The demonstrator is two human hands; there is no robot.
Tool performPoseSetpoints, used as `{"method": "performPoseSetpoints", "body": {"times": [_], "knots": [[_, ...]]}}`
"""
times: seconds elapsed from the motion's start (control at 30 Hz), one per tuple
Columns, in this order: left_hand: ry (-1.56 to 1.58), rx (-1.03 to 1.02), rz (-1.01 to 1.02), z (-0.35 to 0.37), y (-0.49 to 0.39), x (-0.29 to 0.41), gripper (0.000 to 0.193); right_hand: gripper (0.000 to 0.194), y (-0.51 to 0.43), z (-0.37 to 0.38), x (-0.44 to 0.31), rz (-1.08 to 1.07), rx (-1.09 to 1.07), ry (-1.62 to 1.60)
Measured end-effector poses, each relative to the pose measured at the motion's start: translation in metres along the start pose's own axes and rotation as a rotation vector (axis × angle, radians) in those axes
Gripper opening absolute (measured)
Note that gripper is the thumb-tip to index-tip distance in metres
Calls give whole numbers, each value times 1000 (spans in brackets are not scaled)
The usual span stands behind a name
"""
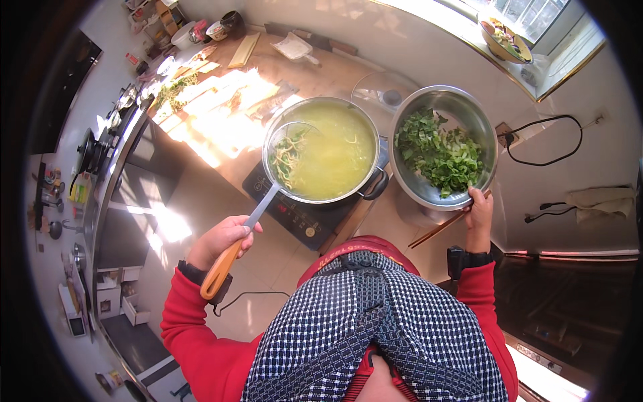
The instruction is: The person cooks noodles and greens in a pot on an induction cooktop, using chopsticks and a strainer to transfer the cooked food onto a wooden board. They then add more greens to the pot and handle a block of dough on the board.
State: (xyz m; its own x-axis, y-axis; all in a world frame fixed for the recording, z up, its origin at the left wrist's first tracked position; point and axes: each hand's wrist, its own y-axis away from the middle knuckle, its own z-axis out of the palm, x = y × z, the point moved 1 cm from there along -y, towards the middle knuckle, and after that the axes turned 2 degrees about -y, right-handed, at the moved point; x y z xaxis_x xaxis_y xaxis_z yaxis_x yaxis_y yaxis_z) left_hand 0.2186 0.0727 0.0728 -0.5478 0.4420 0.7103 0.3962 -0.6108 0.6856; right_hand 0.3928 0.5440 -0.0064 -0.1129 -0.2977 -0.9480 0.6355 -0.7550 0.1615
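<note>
My left hand (pixel 228 240) grips the orange and grey handle of a strainer ladle (pixel 262 206). Its round head lies in the yellowish broth of a metal pot (pixel 334 151), at the pot's left side, with noodles (pixel 287 161) and some greens in it. The pot sits on a black induction cooktop (pixel 314 221). At the right, my right hand (pixel 479 208) grasps the near rim of a stainless steel bowl (pixel 402 188). Chopped leafy greens (pixel 442 151) lie inside this bowl. A pair of chopsticks (pixel 437 228) is also in my right hand, below the rim.
A glass lid (pixel 374 93) lies behind the pot and bowl. The wooden counter (pixel 271 55) carries a cutting board (pixel 244 50) and plant stems (pixel 176 93). A black cord (pixel 545 163) loops from the wall socket at right. Another bowl (pixel 505 40) stands on the windowsill.
</note>
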Motion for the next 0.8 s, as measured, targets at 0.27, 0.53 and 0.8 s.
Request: {"method": "performPoseSetpoints", "body": {"times": [0.27, 0.53, 0.8], "knots": [[308, -224, 79, 31, -43, -22, 22, 2, 1, 2, -3, -26, 44, 21], [625, -247, 276, 67, -90, -21, 23, 3, 3, 5, -5, -7, 21, -25], [539, -161, 381, 68, -73, -24, 23, 3, 4, 16, -19, -96, -65, 69]]}}
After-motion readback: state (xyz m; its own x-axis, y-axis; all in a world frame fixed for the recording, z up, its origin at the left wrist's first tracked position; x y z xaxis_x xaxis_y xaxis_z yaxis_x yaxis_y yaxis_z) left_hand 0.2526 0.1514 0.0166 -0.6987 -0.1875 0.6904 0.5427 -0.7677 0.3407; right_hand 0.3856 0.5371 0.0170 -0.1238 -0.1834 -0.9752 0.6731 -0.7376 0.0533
